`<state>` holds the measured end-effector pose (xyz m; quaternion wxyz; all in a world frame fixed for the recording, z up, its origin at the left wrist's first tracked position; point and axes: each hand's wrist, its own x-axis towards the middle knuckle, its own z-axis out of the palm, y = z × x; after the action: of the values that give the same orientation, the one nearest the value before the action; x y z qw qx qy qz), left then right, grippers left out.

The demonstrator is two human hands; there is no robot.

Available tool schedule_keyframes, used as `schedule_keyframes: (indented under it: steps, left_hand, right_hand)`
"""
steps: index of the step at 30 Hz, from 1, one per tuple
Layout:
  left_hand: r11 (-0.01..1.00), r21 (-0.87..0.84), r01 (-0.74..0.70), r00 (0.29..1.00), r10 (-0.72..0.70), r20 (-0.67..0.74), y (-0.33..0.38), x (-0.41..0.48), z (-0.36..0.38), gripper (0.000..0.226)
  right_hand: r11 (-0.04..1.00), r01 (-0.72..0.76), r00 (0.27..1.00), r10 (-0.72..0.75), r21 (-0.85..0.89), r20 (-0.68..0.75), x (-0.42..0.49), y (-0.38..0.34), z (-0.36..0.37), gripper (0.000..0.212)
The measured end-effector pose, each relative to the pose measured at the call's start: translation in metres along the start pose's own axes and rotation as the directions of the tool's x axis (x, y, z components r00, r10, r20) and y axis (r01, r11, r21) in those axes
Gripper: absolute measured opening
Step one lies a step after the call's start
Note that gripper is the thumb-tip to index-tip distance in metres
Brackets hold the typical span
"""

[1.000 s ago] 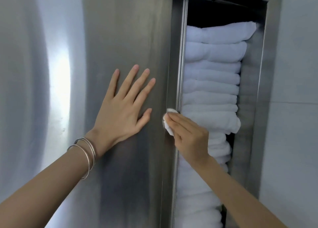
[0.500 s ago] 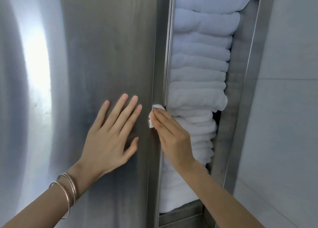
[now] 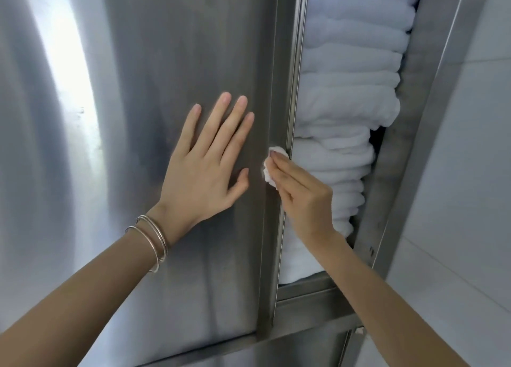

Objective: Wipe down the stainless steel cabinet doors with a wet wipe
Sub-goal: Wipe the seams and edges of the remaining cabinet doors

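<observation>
A brushed stainless steel cabinet door point(image 3: 171, 62) fills the left and middle of the head view. My left hand point(image 3: 204, 167) lies flat on it with fingers spread, two thin bangles on the wrist. My right hand point(image 3: 301, 195) presses a small crumpled white wet wipe point(image 3: 272, 167) against the door's right edge strip point(image 3: 279, 95), fingers straight over the wipe. Most of the wipe is hidden under those fingers.
Behind the door's edge an open compartment holds a tall stack of folded white towels point(image 3: 351, 95). A steel frame post point(image 3: 431, 123) bounds it on the right, with a pale tiled wall point(image 3: 475, 173) beyond. A lower steel rail point(image 3: 312, 300) closes the compartment's bottom.
Both hands have slid down the door, my right hand carrying the wipe down the edge strip. The view has dropped, so the cabinet's bottom rail now shows.
</observation>
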<state>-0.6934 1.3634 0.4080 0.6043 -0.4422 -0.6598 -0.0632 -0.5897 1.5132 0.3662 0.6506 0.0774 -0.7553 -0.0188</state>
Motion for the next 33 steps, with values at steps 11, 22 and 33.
schedule_keyframes:
  steps: [11, 22, 33]
  left_hand:
    - [0.999, -0.045, -0.030, 0.999, 0.029, -0.021, -0.002, -0.002, 0.003, 0.070]
    - [0.992, -0.079, -0.097, 0.971, 0.112, 0.209, 0.039, -0.110, 0.013, 0.083]
    - [0.995, -0.030, -0.100, 0.977, 0.104, 0.186, 0.042, -0.113, 0.021, 0.083]
  right_hand:
    - [0.998, -0.058, 0.997, 0.055, 0.041, 0.050, -0.077, -0.006, 0.008, 0.021]
    - [0.987, -0.128, 0.991, 0.130, 0.095, -0.018, -0.084, -0.005, 0.016, 0.016]
    - [0.989, -0.092, 0.955, 0.055, 0.113, 0.293, -0.184, -0.019, 0.002, 0.024]
